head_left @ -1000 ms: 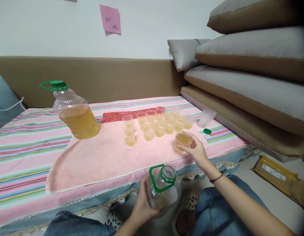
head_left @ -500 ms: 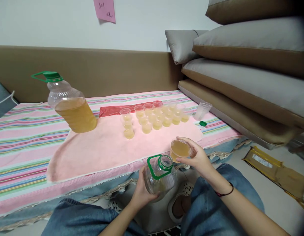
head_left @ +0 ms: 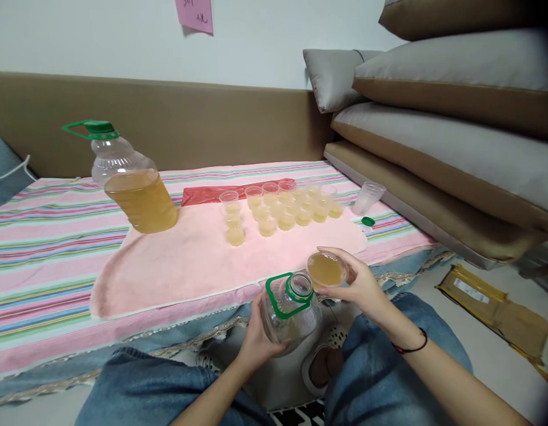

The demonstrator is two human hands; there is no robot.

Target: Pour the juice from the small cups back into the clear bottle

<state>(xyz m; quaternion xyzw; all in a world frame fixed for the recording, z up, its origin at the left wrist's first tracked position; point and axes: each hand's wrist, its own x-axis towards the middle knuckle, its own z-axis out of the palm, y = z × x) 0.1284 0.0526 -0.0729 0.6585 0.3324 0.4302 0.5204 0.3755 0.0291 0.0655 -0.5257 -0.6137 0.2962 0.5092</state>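
- Small clear cup [head_left: 326,270]: filled nearly to the rim with cloudy amber liquid, held about level just off the bed's front edge, its rim touching or just beside the jug's mouth.
- Clear jug [head_left: 290,309]: green handle ring, uncapped, nearly empty, tilted slightly, held below the bed's edge.

Bare forearms, no sleeves. Thin dark band [head_left: 411,348] worn round the right wrist. Blue denim jeans [head_left: 376,367] over both knees. Pale perforated clogs [head_left: 321,367] glimpsed between the legs.
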